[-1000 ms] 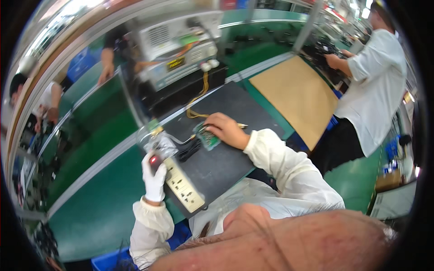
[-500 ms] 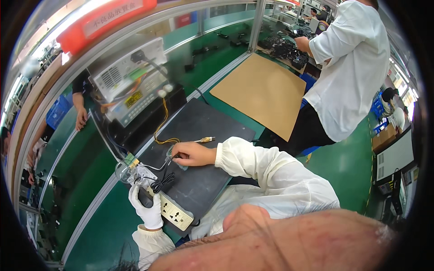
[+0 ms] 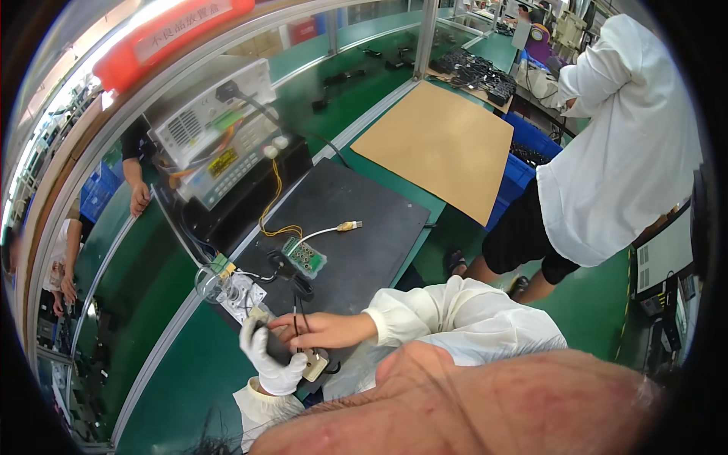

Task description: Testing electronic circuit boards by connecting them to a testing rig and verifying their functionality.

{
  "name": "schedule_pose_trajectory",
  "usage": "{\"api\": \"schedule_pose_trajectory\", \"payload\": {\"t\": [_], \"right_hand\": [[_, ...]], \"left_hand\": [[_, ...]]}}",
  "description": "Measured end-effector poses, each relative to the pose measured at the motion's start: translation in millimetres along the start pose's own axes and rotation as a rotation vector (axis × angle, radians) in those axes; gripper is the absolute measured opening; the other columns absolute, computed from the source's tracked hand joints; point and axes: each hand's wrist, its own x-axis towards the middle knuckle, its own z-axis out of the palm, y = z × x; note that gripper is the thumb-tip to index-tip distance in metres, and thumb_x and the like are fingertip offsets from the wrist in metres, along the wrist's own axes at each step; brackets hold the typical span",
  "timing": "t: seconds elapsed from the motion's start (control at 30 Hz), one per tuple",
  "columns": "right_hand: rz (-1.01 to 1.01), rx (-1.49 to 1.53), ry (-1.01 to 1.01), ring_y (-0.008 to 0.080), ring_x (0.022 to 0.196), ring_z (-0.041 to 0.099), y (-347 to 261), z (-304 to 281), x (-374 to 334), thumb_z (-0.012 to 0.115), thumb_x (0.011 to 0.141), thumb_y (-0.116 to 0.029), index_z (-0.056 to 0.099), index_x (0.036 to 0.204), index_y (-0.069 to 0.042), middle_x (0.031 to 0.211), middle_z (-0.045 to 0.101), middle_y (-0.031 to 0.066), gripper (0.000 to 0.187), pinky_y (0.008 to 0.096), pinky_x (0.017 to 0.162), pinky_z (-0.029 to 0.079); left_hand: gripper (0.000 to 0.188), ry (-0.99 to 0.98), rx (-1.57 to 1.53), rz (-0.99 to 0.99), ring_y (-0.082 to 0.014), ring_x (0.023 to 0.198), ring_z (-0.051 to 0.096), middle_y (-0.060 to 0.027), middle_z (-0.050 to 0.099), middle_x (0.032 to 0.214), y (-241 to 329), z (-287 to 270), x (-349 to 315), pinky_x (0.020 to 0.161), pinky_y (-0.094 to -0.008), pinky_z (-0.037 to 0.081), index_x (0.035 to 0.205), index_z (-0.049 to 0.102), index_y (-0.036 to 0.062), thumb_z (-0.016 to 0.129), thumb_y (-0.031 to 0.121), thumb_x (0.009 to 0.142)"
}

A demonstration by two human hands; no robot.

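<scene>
My gloved left hand [image 3: 274, 370] is wrapped round a black box-shaped power adapter [image 3: 271, 346], just above the cream power strip [image 3: 315, 367]. My bare right hand [image 3: 334, 331] is beside it, fingers curled against the adapter's upper edge; the fingertips are partly hidden. Black cord strands run past the right fingers up to a blurred, bundled black cord [image 3: 291, 274]. Beyond the bundle, a small green circuit board [image 3: 305, 258] lies on the black mat [image 3: 364, 201]. A white cable [image 3: 322, 232] with a metal-tipped plug [image 3: 349, 226] extends from the board.
A clear round cover [image 3: 209, 285] and a white socket block [image 3: 241, 294] stand left of the mat. Behind are stacked test instruments [image 3: 227, 163] with yellow wires [image 3: 274, 197]. A brown board [image 3: 440, 148] lies farther right, near a blue crate [image 3: 514, 171] and a standing person [image 3: 614, 152].
My right hand has left the green board and come down to my left hand. The left hand and adapter have shifted nearer over the strip. The cord bundle has moved up. The person at right has moved.
</scene>
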Motion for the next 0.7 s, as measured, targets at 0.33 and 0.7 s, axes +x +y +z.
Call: {"api": "schedule_pose_trajectory", "payload": {"t": [0.33,0.7], "right_hand": [[-0.108,0.036,0.121,0.0126,0.121,0.058,-52.7,-23.8,-19.1,0.056,0.109,-0.026,0.054,0.139,0.000,0.129,0.064,0.0045,0.040,0.0324,0.106,0.046],[-0.411,-0.040,1.089,0.0254,0.102,0.069,-197.4,-307.9,-37.3,0.054,0.106,-0.035,0.057,0.127,-0.006,0.115,0.067,0.0110,0.037,0.0388,0.082,0.056]], "left_hand": [[0.073,-0.185,-0.021,0.080,-0.0465,0.139,0.046,-0.0297,0.041,0.154,-13.3,-1.8,6.8,0.114,-0.0541,0.039,0.156,0.035,0.0038,0.056,0.048,0.102],[0.051,0.346,-0.083,-0.746,-0.0333,0.133,0.052,-0.0231,0.047,0.149,-84.0,-5.3,3.6,0.113,-0.0438,0.042,0.149,0.043,-0.0024,0.059,0.016,0.105]]}}
